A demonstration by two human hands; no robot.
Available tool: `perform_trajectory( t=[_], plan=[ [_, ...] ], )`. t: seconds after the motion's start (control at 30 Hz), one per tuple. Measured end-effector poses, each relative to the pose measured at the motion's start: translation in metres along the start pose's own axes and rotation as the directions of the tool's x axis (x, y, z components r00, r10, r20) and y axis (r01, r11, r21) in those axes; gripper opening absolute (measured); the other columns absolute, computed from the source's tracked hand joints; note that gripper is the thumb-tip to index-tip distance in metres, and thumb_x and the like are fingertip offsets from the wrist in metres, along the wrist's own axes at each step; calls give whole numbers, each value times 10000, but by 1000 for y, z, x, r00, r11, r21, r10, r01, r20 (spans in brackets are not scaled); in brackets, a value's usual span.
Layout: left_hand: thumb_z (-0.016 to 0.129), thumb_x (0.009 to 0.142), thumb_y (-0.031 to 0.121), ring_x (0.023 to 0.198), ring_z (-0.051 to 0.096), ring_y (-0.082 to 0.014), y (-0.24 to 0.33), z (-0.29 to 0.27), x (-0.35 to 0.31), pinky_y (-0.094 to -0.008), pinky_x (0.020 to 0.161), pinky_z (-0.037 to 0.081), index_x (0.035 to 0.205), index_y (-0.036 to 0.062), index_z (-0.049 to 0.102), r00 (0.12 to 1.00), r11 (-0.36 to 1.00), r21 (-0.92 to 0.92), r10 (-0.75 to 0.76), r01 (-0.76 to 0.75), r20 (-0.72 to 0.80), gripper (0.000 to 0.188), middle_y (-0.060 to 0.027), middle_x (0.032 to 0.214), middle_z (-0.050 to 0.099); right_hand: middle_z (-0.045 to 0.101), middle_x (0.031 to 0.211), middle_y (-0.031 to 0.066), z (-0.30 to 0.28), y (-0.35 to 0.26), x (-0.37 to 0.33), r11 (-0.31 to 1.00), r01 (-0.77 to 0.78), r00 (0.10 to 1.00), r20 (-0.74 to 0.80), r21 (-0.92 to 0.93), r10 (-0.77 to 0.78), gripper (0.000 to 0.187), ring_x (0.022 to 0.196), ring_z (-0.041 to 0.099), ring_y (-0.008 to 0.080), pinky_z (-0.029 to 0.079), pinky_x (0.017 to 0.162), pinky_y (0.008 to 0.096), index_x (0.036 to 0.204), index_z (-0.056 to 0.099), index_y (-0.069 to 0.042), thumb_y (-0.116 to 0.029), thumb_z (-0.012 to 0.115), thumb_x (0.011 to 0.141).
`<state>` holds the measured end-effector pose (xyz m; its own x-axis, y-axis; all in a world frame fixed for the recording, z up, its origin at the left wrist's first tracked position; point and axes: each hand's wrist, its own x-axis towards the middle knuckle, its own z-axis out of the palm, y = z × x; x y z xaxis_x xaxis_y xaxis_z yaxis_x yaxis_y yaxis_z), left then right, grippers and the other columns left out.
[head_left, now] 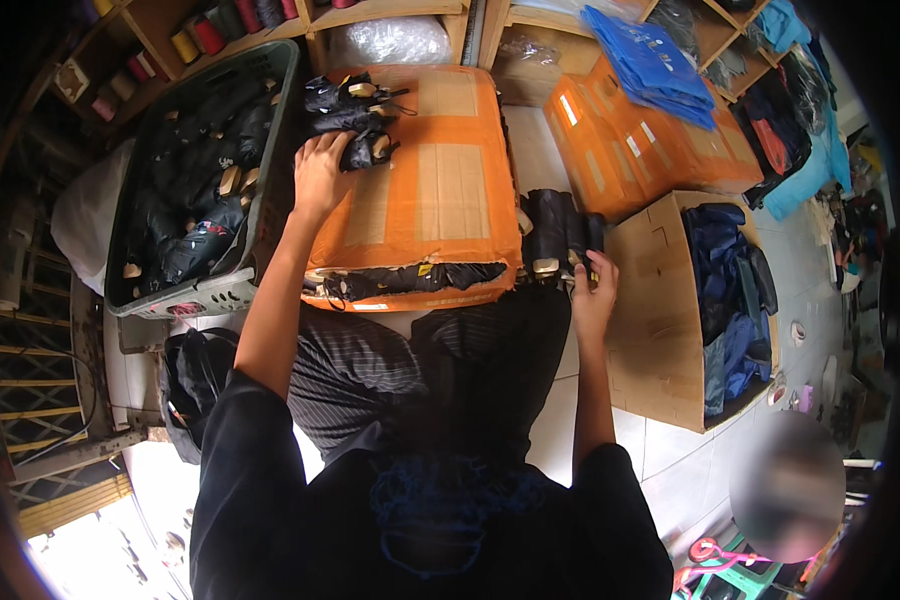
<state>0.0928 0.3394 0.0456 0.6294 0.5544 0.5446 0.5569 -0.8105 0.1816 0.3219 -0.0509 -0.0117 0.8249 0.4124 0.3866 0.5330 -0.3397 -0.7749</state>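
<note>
Several folded black umbrellas with pale handle ends lie on top of a carton wrapped in orange tape (455, 190). My left hand (320, 178) is closed over the nearest folded umbrella (366, 151) of that group, at the carton's left side. More dark folded umbrellas (550, 225) lie side by side against the carton's right edge. My right hand (595, 285) has its thumb and fingers closed around the end of the rightmost umbrella (595, 233). Its grip is partly hidden. Through the carton's torn near side, more black umbrellas show.
A grey-green plastic basket (288, 120) full of black umbrellas stands at left. On the right, an opened cardboard box (650, 310) holds blue folded fabric items. Another orange-taped carton (610, 130) carries a blue plastic bag (650, 65). Wooden shelves with thread spools (208, 36) line the back.
</note>
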Motion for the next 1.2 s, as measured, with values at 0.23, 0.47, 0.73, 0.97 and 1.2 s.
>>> perform_trajectory(
  t=[0.23,0.47,0.73,0.97,1.2],
  plan=[
    [762,874,139,974,640,-135,88,-63,-28,-301,888,510,1207,-26,598,939,272,-913,-247,303,238,406,-76,1070,692,669,993,140,17,-89,-17,767,-261,921,390,586,15,239,809,682,198,545,713,266,1170,603,-21,-179,591,991],
    [736,600,-73,1451,293,-407,170,-121,-60,-538,1171,281,1167,129,700,847,622,-702,529,-348,49,603,-164,1516,400,596,1301,170,-3,-166,-28,-168,-893,429,902,417,-43,798,1121,636,280,573,848,442,1418,445,-50,-693,386,950],
    [574,740,-174,1471,264,-387,187,-104,-106,-496,1172,264,1383,69,502,892,496,-868,387,13,234,691,-244,1570,281,533,1356,77,-8,-139,-40,111,-740,672,720,663,172,576,1161,580,136,515,922,307,1526,279,-74,-345,463,1053],
    [563,994,347,1297,480,-243,238,-50,-142,-363,1074,390,1496,38,314,736,-262,-716,-32,647,677,640,-150,1451,445,226,1597,179,-11,-139,-66,735,-332,874,487,592,2,568,1475,230,297,195,1185,377,1528,269,-20,-275,423,1045],
    [494,1014,414,892,670,-292,262,-52,-142,-447,711,594,1291,24,460,595,-287,-526,279,801,754,479,-165,1076,629,523,1081,118,-89,-84,-45,942,60,993,78,330,-91,239,958,591,227,532,729,309,1130,638,-38,-123,670,909]
  ],
)
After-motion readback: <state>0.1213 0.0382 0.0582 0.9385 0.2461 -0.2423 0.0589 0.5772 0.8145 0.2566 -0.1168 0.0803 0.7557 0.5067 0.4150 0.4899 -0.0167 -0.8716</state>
